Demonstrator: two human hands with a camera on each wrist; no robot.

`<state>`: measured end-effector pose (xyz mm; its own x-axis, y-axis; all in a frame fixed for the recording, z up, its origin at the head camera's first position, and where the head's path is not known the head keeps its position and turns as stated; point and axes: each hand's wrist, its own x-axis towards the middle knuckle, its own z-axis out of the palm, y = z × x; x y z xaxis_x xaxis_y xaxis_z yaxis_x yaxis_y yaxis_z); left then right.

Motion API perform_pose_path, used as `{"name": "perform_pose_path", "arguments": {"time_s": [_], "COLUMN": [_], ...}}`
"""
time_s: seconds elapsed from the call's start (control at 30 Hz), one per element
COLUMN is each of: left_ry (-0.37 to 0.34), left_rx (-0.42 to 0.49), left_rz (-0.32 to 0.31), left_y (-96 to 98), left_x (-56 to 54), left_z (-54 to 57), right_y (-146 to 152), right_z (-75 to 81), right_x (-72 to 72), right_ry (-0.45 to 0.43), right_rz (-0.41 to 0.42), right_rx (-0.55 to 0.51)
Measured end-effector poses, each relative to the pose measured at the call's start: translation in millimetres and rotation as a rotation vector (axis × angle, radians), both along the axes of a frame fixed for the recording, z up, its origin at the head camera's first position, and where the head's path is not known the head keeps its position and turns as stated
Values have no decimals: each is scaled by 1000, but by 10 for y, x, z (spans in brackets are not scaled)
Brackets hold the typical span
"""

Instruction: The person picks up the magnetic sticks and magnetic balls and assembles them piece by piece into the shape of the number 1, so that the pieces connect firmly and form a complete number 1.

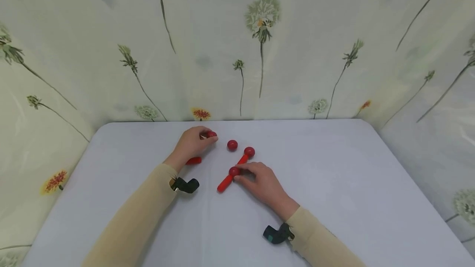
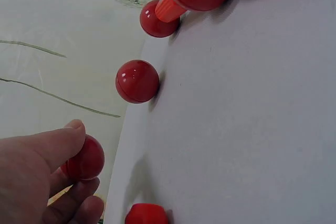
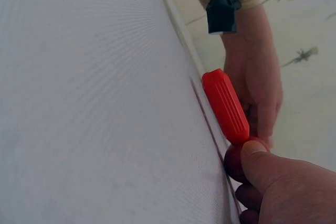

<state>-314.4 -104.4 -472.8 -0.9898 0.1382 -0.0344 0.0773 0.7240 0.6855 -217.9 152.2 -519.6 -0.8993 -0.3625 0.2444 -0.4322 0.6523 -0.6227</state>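
My left hand pinches a glossy red ball between thumb and fingers, held up from the table in the left wrist view. My right hand grips another red ball in the middle of a joined piece. From that ball one ribbed orange-red stick points toward the near left. A second stick runs from it to an end ball at the far right. A loose red ball lies between the two hands. Under my left wrist a separate red stick is partly hidden.
A white-covered table carries everything. Behind it and at its sides hangs a pale curtain printed with dandelions. Dark wrist cameras are strapped over both beige sleeves.
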Motion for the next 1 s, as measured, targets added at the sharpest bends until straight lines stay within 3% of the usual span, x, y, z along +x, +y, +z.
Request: {"name": "perform_pose_path", "arguments": {"time_s": [0.23,0.57,0.8,1.0], "left_ry": [-5,-16,7,0], "left_rx": [98,227,235,285], "left_rz": [60,72,65,27], "left_y": [-111,-198,-253,-282], "left_x": [231,562,825,991], "left_z": [16,48,-31,-179], "right_y": [-6,-9,-19,-17], "right_z": [3,-12,-18,0], "right_x": [15,-13,-6,-7], "right_ry": [-10,14,38,29], "right_rz": [2,6,11,7], "right_rx": [3,-8,-17,-16]}}
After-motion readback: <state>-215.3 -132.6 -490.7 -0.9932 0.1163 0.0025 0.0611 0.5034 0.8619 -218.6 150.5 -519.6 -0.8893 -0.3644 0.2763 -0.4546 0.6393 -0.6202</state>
